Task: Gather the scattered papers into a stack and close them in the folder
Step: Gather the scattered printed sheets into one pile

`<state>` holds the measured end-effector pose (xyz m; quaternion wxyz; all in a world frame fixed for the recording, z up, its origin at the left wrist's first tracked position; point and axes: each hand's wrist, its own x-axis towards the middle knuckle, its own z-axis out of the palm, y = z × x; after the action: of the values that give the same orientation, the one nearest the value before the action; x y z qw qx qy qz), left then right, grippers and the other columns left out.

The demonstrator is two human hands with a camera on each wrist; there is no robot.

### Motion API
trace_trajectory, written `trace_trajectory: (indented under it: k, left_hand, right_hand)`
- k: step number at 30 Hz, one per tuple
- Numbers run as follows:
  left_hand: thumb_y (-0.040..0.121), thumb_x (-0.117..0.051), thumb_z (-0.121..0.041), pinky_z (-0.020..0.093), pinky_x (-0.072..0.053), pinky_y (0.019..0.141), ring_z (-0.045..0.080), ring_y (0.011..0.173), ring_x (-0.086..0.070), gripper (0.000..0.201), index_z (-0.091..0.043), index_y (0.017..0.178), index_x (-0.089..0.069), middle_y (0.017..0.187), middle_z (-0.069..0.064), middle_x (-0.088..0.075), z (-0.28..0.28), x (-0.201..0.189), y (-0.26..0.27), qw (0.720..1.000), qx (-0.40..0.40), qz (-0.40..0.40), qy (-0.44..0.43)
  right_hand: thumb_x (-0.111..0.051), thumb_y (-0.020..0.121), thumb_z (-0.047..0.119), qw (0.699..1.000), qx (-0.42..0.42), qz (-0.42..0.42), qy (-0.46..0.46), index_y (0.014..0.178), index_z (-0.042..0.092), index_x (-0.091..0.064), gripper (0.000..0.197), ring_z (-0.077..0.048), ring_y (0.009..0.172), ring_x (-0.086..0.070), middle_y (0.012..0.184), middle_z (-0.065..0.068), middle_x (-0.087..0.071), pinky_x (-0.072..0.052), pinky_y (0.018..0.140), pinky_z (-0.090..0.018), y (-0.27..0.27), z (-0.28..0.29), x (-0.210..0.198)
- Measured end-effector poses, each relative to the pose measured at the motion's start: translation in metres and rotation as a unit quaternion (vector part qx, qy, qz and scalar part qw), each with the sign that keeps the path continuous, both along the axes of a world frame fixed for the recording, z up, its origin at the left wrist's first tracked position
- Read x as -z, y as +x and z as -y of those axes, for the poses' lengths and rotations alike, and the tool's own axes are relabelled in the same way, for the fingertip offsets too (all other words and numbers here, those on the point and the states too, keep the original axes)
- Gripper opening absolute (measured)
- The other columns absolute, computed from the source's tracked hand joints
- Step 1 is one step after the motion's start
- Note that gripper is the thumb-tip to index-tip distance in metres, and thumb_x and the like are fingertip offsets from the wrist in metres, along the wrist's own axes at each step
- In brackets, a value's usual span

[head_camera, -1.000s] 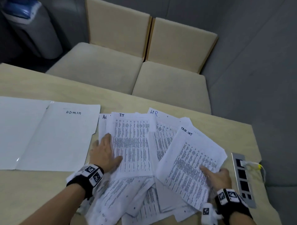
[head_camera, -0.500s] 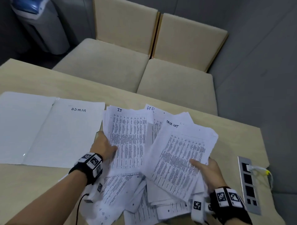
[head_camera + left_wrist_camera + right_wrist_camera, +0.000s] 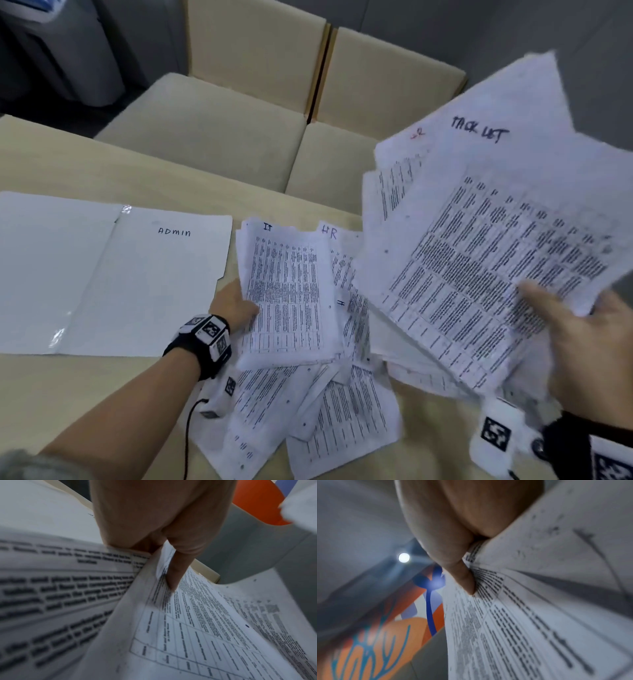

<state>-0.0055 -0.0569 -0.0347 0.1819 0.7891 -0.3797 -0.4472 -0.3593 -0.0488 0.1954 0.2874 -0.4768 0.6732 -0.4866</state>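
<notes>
An open white folder (image 3: 102,274) marked ADMIN lies flat at the table's left. Beside it spread printed papers (image 3: 325,394), overlapping in a loose heap. My left hand (image 3: 233,305) pinches the left edge of the sheets headed IT (image 3: 287,294), thumb on top; in the left wrist view the left hand (image 3: 164,561) has its thumb on the print with the fingers hidden beneath. My right hand (image 3: 582,335) grips a bunch of sheets headed TACK LET (image 3: 479,246), raised and tilted above the table. The right wrist view has the right hand (image 3: 469,574) with its thumb pressed on that bunch.
Two beige upholstered chairs (image 3: 239,113) stand pushed against the table's far edge. A grey bin (image 3: 61,58) stands on the floor at the back left. The wooden table (image 3: 68,411) shows bare in front of the folder.
My right hand has lifted its bunch of sheets off the heap, up and to the right. My left hand has slid its fingers under the IT sheets' left edge.
</notes>
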Motion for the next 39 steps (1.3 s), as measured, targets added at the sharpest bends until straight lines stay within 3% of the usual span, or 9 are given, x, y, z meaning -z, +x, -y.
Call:
trace_trajectory:
  k: [4, 7, 10, 14, 21, 24, 27, 32, 39]
  left_hand:
    - [0.080, -0.057, 0.006, 0.043, -0.058, 0.076, 0.029, 0.077, -0.065, 0.032, -0.007, 0.110, -0.054, 0.101, 0.019, -0.067, 0.001, 0.003, 0.010, 0.989, -0.039, -0.141, -0.034]
    - [0.089, -0.064, -0.034, 0.046, -0.053, 0.090, 0.029, 0.087, -0.066, 0.045, -0.001, 0.118, -0.056, 0.111, 0.011, -0.067, 0.003, -0.004, 0.013, 0.970, -0.083, -0.224, -0.040]
    - [0.084, -0.033, -0.078, 0.053, -0.035, 0.108, 0.046, 0.122, -0.055, 0.094, 0.000, 0.133, -0.052, 0.137, 0.023, -0.055, 0.007, -0.010, 0.017, 0.967, -0.108, -0.230, 0.020]
    - [0.073, -0.045, -0.085, 0.050, -0.020, 0.119, 0.027, 0.147, -0.030, 0.108, -0.018, 0.155, -0.024, 0.161, 0.006, -0.027, 0.010, -0.001, 0.018, 0.949, -0.106, -0.295, 0.016]
    - [0.074, -0.082, -0.039, 0.043, -0.045, 0.104, 0.032, 0.126, -0.053, 0.079, -0.006, 0.135, -0.045, 0.140, 0.012, -0.054, 0.024, 0.013, -0.001, 0.998, -0.007, -0.068, 0.008]
    - [0.076, -0.081, -0.026, 0.046, -0.044, 0.106, 0.032, 0.126, -0.054, 0.071, -0.004, 0.135, -0.047, 0.138, 0.014, -0.056, 0.024, 0.018, 0.002, 0.999, 0.013, -0.049, 0.001]
    - [0.077, -0.081, -0.026, 0.047, -0.038, 0.113, 0.032, 0.134, -0.047, 0.082, -0.006, 0.145, -0.039, 0.148, 0.013, -0.049, 0.018, 0.023, 0.008, 0.995, 0.000, -0.094, -0.023]
    - [0.085, -0.069, -0.037, 0.044, -0.050, 0.090, 0.034, 0.112, -0.059, 0.058, -0.005, 0.128, -0.047, 0.126, 0.014, -0.059, 0.011, 0.012, 0.001, 0.991, -0.015, 0.092, -0.096]
    - [0.079, -0.069, -0.043, 0.042, -0.045, 0.080, 0.033, 0.099, -0.054, 0.057, -0.001, 0.113, -0.048, 0.111, 0.015, -0.054, 0.007, -0.001, -0.017, 0.954, 0.012, 0.281, -0.107]
  right_hand:
    - [-0.074, 0.089, 0.007, 0.996, 0.010, 0.091, 0.021, 0.120, 0.012, -0.066, 0.032, -0.007, 0.090, -0.069, 0.105, 0.006, -0.072, -0.057, 0.077, -0.023, 0.030, 0.001, 0.021]
    - [-0.072, 0.088, -0.003, 0.982, -0.008, 0.119, 0.148, 0.102, 0.021, -0.067, 0.029, -0.006, 0.081, -0.074, 0.104, 0.001, -0.075, -0.057, 0.087, -0.033, 0.054, 0.001, 0.089]
    - [-0.086, 0.078, 0.015, 0.957, 0.017, 0.047, 0.285, 0.116, 0.015, -0.059, 0.047, -0.029, 0.107, -0.071, 0.131, -0.018, -0.066, -0.057, 0.097, -0.048, 0.061, -0.001, 0.169]
    - [-0.088, 0.074, 0.044, 0.921, 0.023, -0.071, 0.383, 0.143, -0.003, -0.046, 0.093, -0.039, 0.131, -0.053, 0.146, -0.023, -0.052, -0.046, 0.107, -0.043, 0.057, 0.004, 0.216]
    - [-0.064, 0.099, 0.014, 0.917, -0.116, 0.052, 0.378, 0.141, 0.018, -0.055, 0.043, -0.027, 0.133, -0.055, 0.149, -0.007, -0.058, -0.039, 0.115, -0.045, 0.081, 0.028, 0.212]
    - [-0.063, 0.098, 0.005, 0.925, -0.110, 0.066, 0.357, 0.112, 0.019, -0.069, 0.020, -0.025, 0.104, -0.072, 0.126, -0.010, -0.072, -0.059, 0.089, -0.038, 0.080, 0.030, 0.216]
    - [-0.062, 0.098, 0.004, 0.936, -0.085, 0.060, 0.338, 0.127, 0.010, -0.066, 0.030, -0.017, 0.092, -0.070, 0.114, -0.006, -0.072, -0.057, 0.070, -0.022, 0.070, 0.030, 0.212]
    - [-0.060, 0.100, 0.009, 0.942, -0.053, 0.042, 0.329, 0.129, 0.010, -0.068, 0.030, -0.029, 0.112, -0.069, 0.125, -0.012, -0.073, -0.050, 0.107, -0.051, 0.058, 0.028, 0.219]
    - [-0.074, 0.089, 0.027, 0.945, 0.033, -0.103, 0.309, 0.108, 0.006, -0.059, 0.032, -0.033, 0.100, -0.061, 0.120, -0.020, -0.064, -0.042, 0.081, -0.031, 0.066, 0.024, 0.223]
